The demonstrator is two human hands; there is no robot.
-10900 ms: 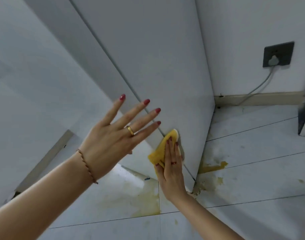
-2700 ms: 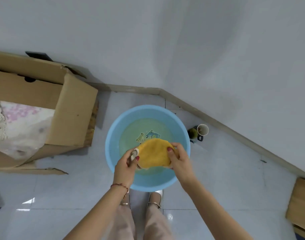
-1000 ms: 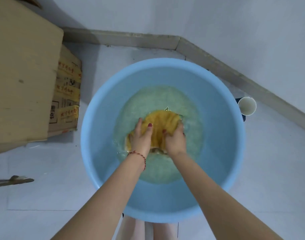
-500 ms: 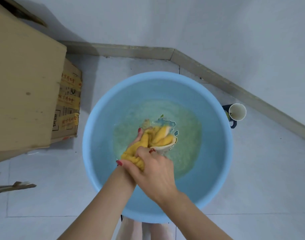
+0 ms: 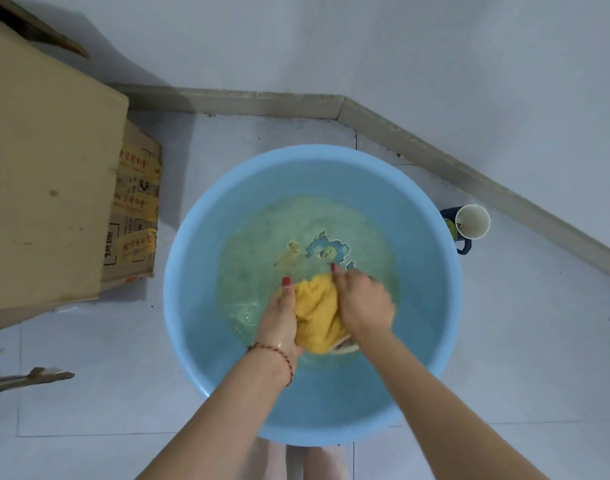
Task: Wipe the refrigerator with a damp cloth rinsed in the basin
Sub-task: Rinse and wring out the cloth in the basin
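Observation:
A round light-blue basin point(image 5: 431, 271) stands on the tiled floor below me, with shallow greenish water and a cartoon print on its bottom. A wet yellow cloth point(image 5: 315, 311) is bunched up low in the water. My left hand point(image 5: 279, 317) grips its left side, and my right hand point(image 5: 364, 301) grips its right side with the fingers curled over it. The refrigerator is out of view.
A large cardboard box point(image 5: 50, 188) stands close to the basin's left. A white cup with a dark mug point(image 5: 469, 223) sits right of the basin by the skirting board. The walls meet in a corner behind. A thin piece of debris point(image 5: 29, 377) lies on the floor at the left.
Half a second ago my hands were crossed, wringing the twisted cloth above the water. Now they sit side by side and the cloth is bunched between them, lower in the basin.

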